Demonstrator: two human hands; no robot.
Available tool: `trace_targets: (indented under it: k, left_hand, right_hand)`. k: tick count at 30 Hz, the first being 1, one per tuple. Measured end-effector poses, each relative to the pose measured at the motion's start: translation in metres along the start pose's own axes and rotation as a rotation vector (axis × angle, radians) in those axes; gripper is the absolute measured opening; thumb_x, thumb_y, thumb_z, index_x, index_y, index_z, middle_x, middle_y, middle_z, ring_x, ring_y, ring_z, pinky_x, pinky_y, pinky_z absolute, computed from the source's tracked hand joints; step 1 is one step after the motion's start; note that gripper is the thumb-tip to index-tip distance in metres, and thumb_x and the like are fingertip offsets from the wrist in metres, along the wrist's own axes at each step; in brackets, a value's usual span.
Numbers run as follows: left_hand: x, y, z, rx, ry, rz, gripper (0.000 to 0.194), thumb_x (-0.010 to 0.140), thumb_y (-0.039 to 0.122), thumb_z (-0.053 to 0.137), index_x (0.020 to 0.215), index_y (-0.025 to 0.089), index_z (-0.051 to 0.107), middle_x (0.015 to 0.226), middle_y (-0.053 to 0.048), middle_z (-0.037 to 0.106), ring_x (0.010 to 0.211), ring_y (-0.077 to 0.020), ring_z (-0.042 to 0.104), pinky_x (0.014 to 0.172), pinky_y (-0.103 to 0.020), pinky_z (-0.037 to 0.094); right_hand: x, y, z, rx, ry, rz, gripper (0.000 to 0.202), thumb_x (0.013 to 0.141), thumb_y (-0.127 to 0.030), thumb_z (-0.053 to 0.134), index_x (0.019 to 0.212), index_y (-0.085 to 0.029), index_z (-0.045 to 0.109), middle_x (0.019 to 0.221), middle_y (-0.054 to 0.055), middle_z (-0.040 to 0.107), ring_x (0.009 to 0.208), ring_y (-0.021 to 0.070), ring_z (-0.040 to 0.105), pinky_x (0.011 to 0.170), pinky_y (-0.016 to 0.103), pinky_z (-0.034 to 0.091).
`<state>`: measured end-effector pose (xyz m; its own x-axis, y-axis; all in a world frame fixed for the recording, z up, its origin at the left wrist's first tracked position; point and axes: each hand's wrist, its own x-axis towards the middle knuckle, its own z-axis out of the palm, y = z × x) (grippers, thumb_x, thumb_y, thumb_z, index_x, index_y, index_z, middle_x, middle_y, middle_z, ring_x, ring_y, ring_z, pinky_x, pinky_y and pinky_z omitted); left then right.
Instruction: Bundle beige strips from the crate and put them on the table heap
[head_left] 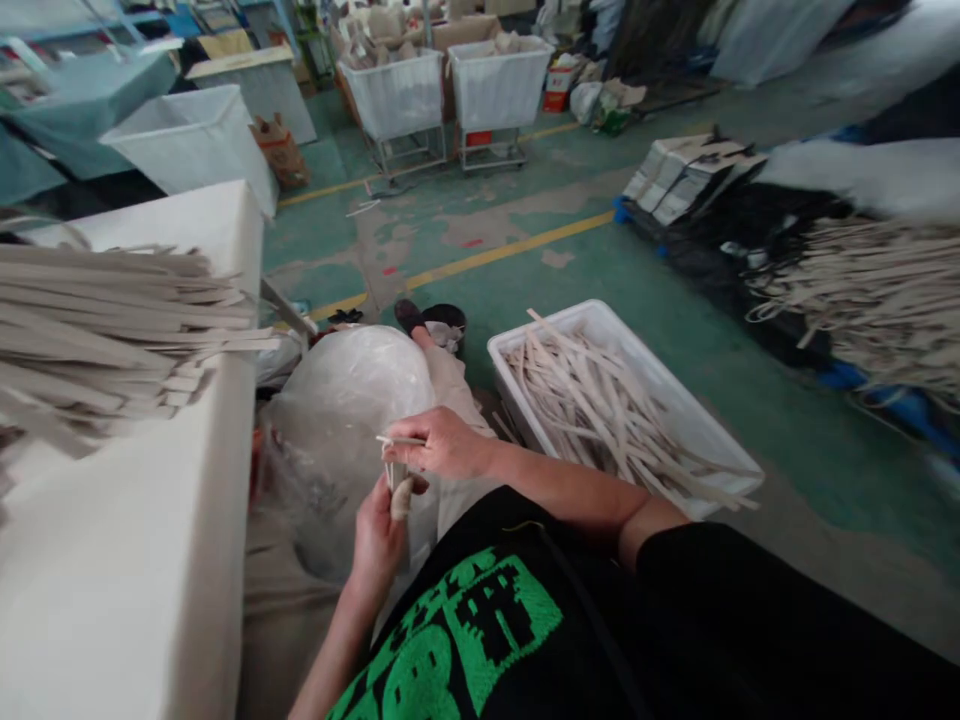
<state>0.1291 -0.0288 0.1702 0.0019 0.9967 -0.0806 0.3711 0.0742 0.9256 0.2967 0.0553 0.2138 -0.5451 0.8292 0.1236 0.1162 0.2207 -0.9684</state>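
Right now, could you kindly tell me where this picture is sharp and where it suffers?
Head view: smearing towards the upper-right corner; head view: pale sheen on the plastic bag, deep darkness in the black shirt; head view: left hand and right hand clearer, fine detail soft.

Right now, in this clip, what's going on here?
A person is working with bare hands over a clear plastic bag. The right hand pinches a thin pale piece just above the left hand, which also grips thin material; whether it is all one piece is too small to tell. To the right, a white bin holds loose strips; to the left, more strips lie piled on a white table.
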Motion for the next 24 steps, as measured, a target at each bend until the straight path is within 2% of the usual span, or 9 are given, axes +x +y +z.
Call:
trace_targets:
  k: [4,6,8,11,13,17,20,24]
  left_hand:
    - [0.002,-0.03,0.005,0.253,-0.202,-0.047,0.031,0.085,0.051,0.055,0.089,0.026,0.072,0.091,-0.008,0.075,0.085,-0.0284,0.07,0.077,-0.035,0.051]
    - [0.006,-0.045,0.011,0.299,-0.294,-0.038,0.032,0.084,0.051,0.054,0.09,0.026,0.072,0.09,-0.008,0.076,0.085,-0.0297,0.071,0.078,-0.036,0.053]
    - [0.008,-0.055,0.016,0.285,-0.331,0.012,0.034,0.084,0.052,0.053,0.095,0.026,0.072,0.095,-0.008,0.076,0.091,-0.0305,0.071,0.083,-0.038,0.054]
    - [0.01,-0.064,0.019,0.199,-0.312,0.048,0.047,0.085,0.054,0.053,0.117,0.022,0.067,0.114,-0.011,0.073,0.106,-0.0305,0.069,0.095,-0.04,0.052]
    - [0.012,-0.074,0.015,0.155,-0.279,-0.008,0.056,0.087,0.055,0.05,0.129,0.019,0.059,0.125,-0.013,0.069,0.113,-0.0304,0.066,0.099,-0.043,0.051]
    - [0.016,-0.105,0.001,0.198,-0.203,-0.169,0.061,0.083,0.057,0.05,0.128,0.017,0.057,0.129,-0.017,0.067,0.115,-0.0323,0.066,0.101,-0.047,0.051]
    - [0.015,-0.125,-0.008,0.231,-0.19,-0.214,0.062,0.081,0.058,0.051,0.127,0.017,0.056,0.129,-0.017,0.067,0.113,-0.0327,0.067,0.103,-0.048,0.05]
    - [0.014,-0.136,-0.009,0.258,-0.225,-0.236,0.063,0.08,0.06,0.051,0.127,0.018,0.056,0.126,-0.016,0.069,0.11,-0.0337,0.069,0.1,-0.051,0.051]
  right_hand:
    - [-0.02,0.0,-0.021,-0.077,0.151,0.013,0.028,0.092,-0.042,0.064,0.084,-0.016,0.071,0.057,-0.004,0.054,0.058,0.0088,0.05,0.058,0.02,0.034]
    - [-0.031,0.001,-0.037,-0.129,0.187,0.049,0.029,0.092,-0.042,0.065,0.083,-0.016,0.07,0.056,-0.005,0.053,0.057,0.0089,0.049,0.058,0.02,0.034]
    - [-0.044,0.0,-0.056,-0.155,0.218,0.087,0.03,0.093,-0.043,0.063,0.084,-0.015,0.071,0.056,-0.005,0.054,0.055,0.0088,0.049,0.058,0.02,0.035]
    - [-0.064,-0.009,-0.092,-0.181,0.3,0.123,0.035,0.092,-0.049,0.061,0.09,-0.015,0.072,0.058,-0.004,0.057,0.054,0.0093,0.052,0.06,0.021,0.038]
    - [-0.078,-0.016,-0.122,-0.257,0.36,0.15,0.038,0.09,-0.051,0.062,0.091,-0.015,0.073,0.059,-0.004,0.059,0.056,0.0102,0.054,0.062,0.021,0.039]
    - [-0.105,-0.019,-0.178,-0.517,0.459,0.259,0.032,0.09,-0.044,0.062,0.09,-0.015,0.075,0.065,-0.002,0.066,0.061,0.0119,0.059,0.066,0.021,0.04]
    - [-0.124,-0.007,-0.212,-0.768,0.481,0.39,0.027,0.092,-0.036,0.06,0.096,-0.015,0.077,0.074,0.002,0.073,0.072,0.0147,0.064,0.07,0.022,0.039]
    - [-0.146,0.022,-0.248,-1.009,0.512,0.597,0.028,0.096,-0.034,0.057,0.107,-0.018,0.076,0.098,0.007,0.077,0.093,0.0189,0.067,0.075,0.023,0.039]
